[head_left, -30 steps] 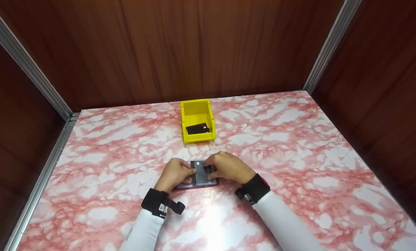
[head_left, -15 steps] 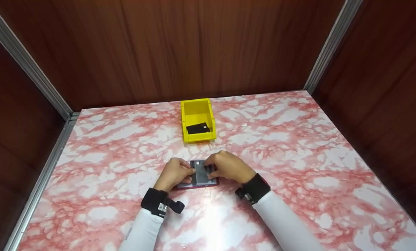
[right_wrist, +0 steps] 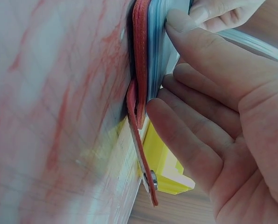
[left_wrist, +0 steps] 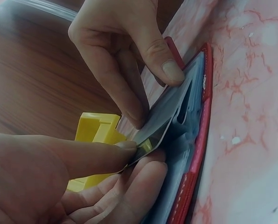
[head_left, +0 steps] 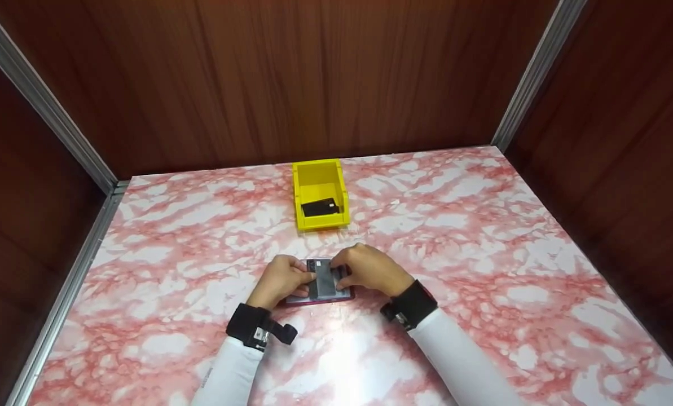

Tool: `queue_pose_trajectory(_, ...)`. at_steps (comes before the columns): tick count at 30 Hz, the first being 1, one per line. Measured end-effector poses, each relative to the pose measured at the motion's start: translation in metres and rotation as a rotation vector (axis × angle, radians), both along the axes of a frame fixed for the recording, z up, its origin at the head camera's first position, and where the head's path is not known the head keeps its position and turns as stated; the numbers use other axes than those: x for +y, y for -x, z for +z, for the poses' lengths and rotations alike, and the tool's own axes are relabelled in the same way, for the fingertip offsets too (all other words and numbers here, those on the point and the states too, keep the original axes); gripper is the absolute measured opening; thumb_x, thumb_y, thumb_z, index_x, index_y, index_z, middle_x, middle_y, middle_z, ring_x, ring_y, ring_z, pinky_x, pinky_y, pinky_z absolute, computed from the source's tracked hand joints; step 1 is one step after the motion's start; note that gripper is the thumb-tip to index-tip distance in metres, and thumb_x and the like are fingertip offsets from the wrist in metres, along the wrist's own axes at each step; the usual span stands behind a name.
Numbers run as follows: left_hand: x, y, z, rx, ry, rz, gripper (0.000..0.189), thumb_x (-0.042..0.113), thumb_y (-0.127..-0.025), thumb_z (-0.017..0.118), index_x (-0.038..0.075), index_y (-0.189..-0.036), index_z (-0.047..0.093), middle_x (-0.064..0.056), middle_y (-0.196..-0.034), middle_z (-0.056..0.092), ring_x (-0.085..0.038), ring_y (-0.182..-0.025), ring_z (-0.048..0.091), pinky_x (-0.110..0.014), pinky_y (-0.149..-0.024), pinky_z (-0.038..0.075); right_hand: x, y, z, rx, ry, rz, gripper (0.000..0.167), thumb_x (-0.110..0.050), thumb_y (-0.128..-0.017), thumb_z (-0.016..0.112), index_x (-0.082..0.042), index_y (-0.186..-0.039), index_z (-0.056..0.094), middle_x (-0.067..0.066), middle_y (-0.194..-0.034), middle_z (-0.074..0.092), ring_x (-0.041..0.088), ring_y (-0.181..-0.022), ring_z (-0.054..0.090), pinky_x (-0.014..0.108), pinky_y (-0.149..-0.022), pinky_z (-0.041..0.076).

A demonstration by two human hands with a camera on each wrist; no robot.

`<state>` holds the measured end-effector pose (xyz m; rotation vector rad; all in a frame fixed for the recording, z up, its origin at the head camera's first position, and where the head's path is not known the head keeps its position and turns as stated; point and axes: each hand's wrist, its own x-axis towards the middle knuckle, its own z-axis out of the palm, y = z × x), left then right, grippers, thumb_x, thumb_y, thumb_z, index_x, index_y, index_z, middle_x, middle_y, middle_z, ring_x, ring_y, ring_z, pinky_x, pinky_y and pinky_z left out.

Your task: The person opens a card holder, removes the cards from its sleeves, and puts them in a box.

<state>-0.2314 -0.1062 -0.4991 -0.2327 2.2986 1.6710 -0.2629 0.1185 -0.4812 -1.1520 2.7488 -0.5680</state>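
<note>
Grey card [head_left: 325, 282] points lengthwise toward yellow bin [head_left: 322, 222], left hand [head_left: 281, 279] pinching it, right hand [head_left: 370, 270] holding clear sleeve [left_wrist: 164, 105].

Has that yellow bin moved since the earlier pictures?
No; the yellow bin keeps the same place relative to the back edge of the table.

2 grips [head_left: 280, 282] [head_left: 373, 270], 1 held card [head_left: 325, 281], 1 wallet [right_wrist: 140, 51], 1 yel bin [head_left: 322, 221], 2 blk wristbands [head_left: 247, 326] [head_left: 413, 304]
</note>
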Motion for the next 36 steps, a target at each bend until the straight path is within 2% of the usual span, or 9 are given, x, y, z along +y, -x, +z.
queue_pose_trajectory(5, -0.0023, -0.0003, 0.0016, 0.000, 0.014, -0.008, 0.015, 0.004, -0.095, 0.079, -0.002, -0.101, 0.066, -0.004, -0.073, 0.063, -0.011, -0.056, 0.068, -0.023, -0.054, 0.061, 0.0002, -0.0001, 0.0002, -0.005, 0.000, 0.004, 0.034, -0.019, -0.086, 0.093, -0.011, -0.118, 0.083, 0.005, -0.114, 0.084, 0.020, -0.099, 0.077, 0.042, -0.096, 0.064)
queue_pose_trajectory(10, -0.0039, -0.0003, 0.0010, -0.002, 0.013, -0.007, 0.015, 0.004, -0.095, 0.078, -0.004, -0.101, 0.067, -0.005, -0.081, 0.063, -0.011, -0.056, 0.067, -0.023, -0.054, 0.061, 0.0008, -0.0001, -0.0003, 0.025, 0.003, 0.028, 0.031, -0.018, -0.086, 0.093, -0.010, -0.114, 0.083, 0.005, -0.110, 0.084, 0.019, -0.099, 0.078, 0.041, -0.093, 0.065)
queue_pose_trajectory(18, -0.0010, -0.0009, -0.0005, 0.012, -0.019, 0.028, 0.022, 0.012, -0.096, 0.079, -0.001, -0.103, 0.064, -0.006, -0.084, 0.064, -0.011, -0.056, 0.065, -0.022, -0.050, 0.058, 0.0005, -0.0003, 0.0007, 0.022, 0.005, 0.019, 0.032, -0.018, -0.086, 0.094, -0.010, -0.115, 0.083, 0.006, -0.111, 0.084, 0.020, -0.101, 0.079, 0.041, -0.094, 0.065)
queue_pose_trajectory(26, 0.0029, -0.0011, -0.0025, 0.020, 0.009, 0.004, 0.021, 0.009, -0.097, 0.078, -0.003, -0.105, 0.062, -0.008, -0.092, 0.062, -0.012, -0.061, 0.064, -0.021, -0.051, 0.057, 0.0001, 0.0000, 0.0000, 0.031, 0.008, 0.028, 0.032, -0.018, -0.085, 0.094, -0.009, -0.113, 0.083, 0.006, -0.109, 0.085, 0.021, -0.100, 0.079, 0.042, -0.093, 0.065)
queue_pose_trajectory(36, 0.0024, -0.0002, -0.0034, 0.019, 0.033, -0.006, 0.019, 0.008, -0.098, 0.077, -0.003, -0.103, 0.063, -0.006, -0.089, 0.060, -0.012, -0.060, 0.064, -0.022, -0.051, 0.058, 0.0003, 0.0010, -0.0012, 0.022, 0.006, 0.022, 0.033, -0.018, -0.085, 0.094, -0.009, -0.114, 0.083, 0.007, -0.111, 0.085, 0.022, -0.100, 0.079, 0.042, -0.094, 0.065)
